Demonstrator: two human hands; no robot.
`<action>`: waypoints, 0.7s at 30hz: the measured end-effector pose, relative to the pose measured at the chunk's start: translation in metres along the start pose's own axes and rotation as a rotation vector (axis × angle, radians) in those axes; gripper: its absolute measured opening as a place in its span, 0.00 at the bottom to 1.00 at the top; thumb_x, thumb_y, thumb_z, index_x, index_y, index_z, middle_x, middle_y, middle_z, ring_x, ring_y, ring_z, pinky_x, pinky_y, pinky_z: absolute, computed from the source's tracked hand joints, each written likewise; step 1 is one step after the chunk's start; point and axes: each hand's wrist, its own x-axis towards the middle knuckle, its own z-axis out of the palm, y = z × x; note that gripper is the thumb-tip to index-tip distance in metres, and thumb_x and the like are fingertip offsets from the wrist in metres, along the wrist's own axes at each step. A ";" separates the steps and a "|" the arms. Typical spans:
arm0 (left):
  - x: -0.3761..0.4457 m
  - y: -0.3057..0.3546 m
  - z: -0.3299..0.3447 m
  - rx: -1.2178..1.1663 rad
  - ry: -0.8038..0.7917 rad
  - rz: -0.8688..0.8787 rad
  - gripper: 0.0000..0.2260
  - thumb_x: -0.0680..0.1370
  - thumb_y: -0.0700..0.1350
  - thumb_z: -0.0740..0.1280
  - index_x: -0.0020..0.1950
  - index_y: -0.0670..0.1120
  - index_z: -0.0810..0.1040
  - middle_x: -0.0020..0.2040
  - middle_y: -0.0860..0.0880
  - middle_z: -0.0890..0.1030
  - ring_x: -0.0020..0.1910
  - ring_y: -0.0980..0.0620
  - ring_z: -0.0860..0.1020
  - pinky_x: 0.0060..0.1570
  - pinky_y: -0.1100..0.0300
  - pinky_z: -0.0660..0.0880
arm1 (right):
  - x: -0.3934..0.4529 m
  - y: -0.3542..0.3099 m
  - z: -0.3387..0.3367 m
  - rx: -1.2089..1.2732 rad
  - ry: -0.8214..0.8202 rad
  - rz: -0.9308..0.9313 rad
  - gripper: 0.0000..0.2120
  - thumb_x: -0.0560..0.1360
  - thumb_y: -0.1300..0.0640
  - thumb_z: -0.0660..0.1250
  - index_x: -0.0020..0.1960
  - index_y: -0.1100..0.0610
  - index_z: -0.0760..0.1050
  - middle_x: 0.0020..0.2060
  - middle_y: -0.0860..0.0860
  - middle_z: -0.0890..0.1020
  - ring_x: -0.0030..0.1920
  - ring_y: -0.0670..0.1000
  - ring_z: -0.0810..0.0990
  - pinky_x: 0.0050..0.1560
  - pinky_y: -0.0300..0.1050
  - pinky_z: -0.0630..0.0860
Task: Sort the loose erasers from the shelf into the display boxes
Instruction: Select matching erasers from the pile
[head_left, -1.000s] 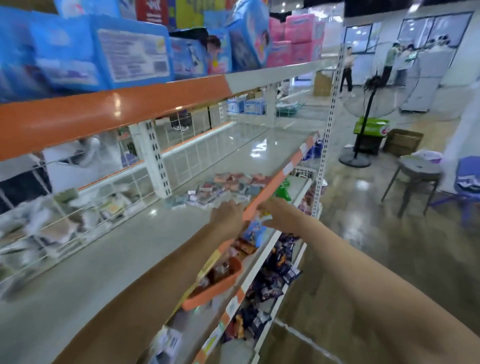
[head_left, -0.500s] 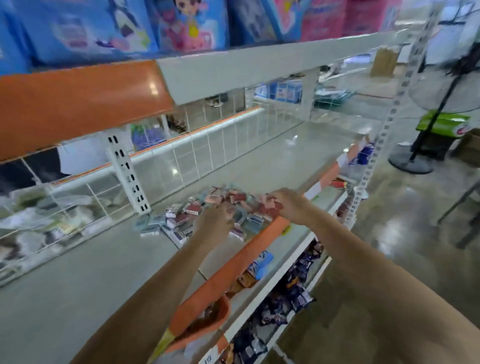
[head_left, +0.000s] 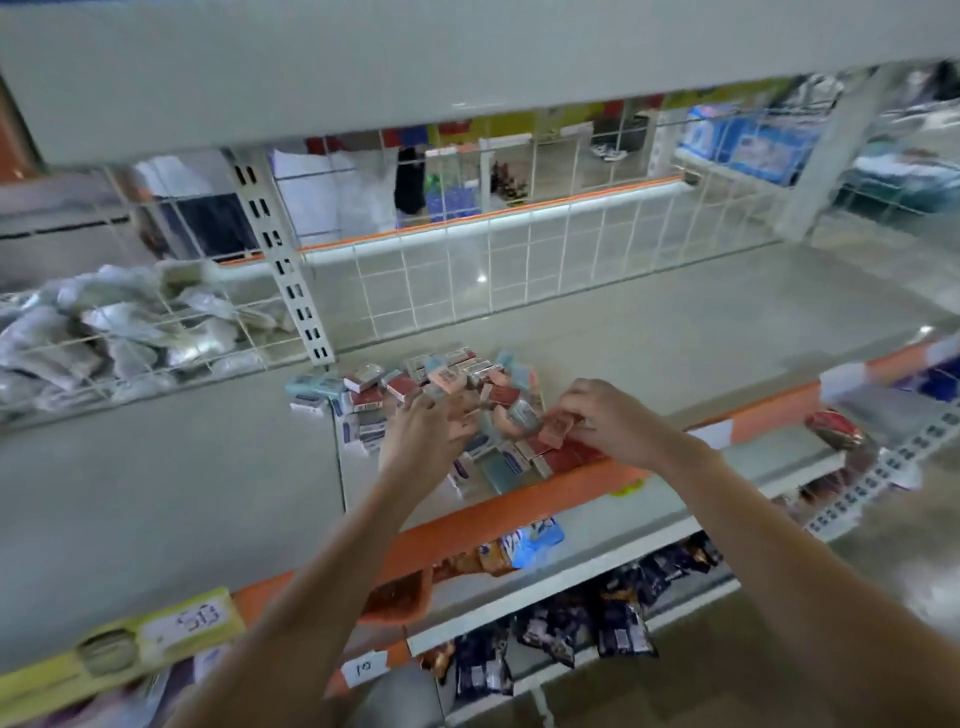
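Note:
A heap of loose erasers (head_left: 415, 384) in pink, red, pale blue and white wrappers lies on the grey shelf (head_left: 649, 332) near its orange front edge. My left hand (head_left: 423, 441) is over the near side of the heap, back up, with its fingers spread onto the erasers. To the right, my right hand (head_left: 610, 423) pinches a pink eraser (head_left: 556, 430) just above the heap. A flat red pack (head_left: 569, 457) lies at the shelf's front edge under that hand. I cannot make out any display box.
A white wire grid (head_left: 519, 260) backs the shelf, with a slotted upright (head_left: 291, 280) left of the heap. Grey wrapped goods (head_left: 104, 332) fill a wire bay at far left. The upper shelf (head_left: 415, 67) hangs low overhead. Lower shelves hold snack packets (head_left: 571, 623).
The view has dropped and moved closer to the heap. Both hands have gone from the shelf's edge into the erasers, and my right hand now holds a pink one.

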 end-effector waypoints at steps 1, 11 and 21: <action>-0.002 0.000 -0.001 -0.029 0.003 -0.016 0.23 0.74 0.52 0.69 0.68 0.49 0.71 0.63 0.46 0.75 0.63 0.46 0.71 0.61 0.52 0.70 | 0.001 0.000 -0.001 -0.014 -0.005 -0.012 0.12 0.74 0.58 0.68 0.58 0.55 0.78 0.51 0.52 0.74 0.53 0.50 0.73 0.52 0.43 0.70; -0.028 -0.017 -0.008 -0.147 0.116 -0.019 0.16 0.75 0.47 0.69 0.62 0.49 0.76 0.60 0.49 0.77 0.60 0.50 0.72 0.58 0.56 0.70 | 0.004 -0.004 0.000 0.086 0.069 -0.101 0.12 0.74 0.53 0.68 0.56 0.52 0.74 0.53 0.45 0.76 0.51 0.41 0.72 0.48 0.33 0.66; -0.049 -0.012 -0.027 -0.415 -0.009 -0.028 0.10 0.78 0.50 0.64 0.58 0.53 0.78 0.47 0.57 0.80 0.44 0.63 0.76 0.40 0.72 0.70 | -0.002 -0.039 0.017 0.526 0.057 -0.089 0.08 0.77 0.51 0.63 0.54 0.49 0.77 0.46 0.46 0.81 0.45 0.41 0.80 0.43 0.37 0.78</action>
